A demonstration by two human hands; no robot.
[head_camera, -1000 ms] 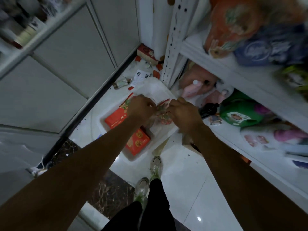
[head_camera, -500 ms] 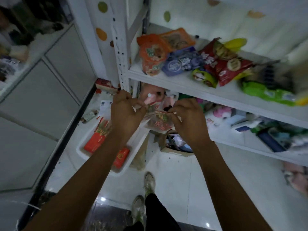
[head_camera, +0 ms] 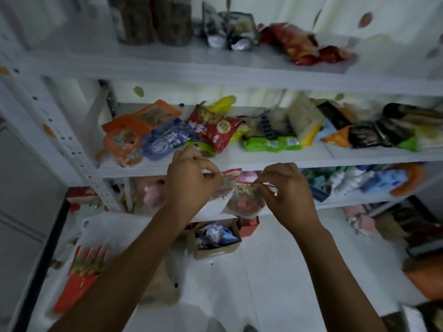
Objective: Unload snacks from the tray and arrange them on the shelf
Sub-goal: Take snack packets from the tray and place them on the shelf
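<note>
Left hand [head_camera: 189,185], right hand [head_camera: 285,195] — each pinches one snack packet [head_camera: 247,203].

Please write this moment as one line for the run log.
left hand: pinches snack packets | right hand: pinches same packets | packets: in front of shelf, not placed | tray: on floor, red packets inside

The print on the packets [head_camera: 247,202] is blurred past reading, and their upper edges are covered by the left hand [head_camera: 191,185] and right hand [head_camera: 287,195]. The tray [head_camera: 112,226] is partly hidden by the left forearm [head_camera: 134,259]. The jars [head_camera: 151,20] are cut off at the top edge.
</note>
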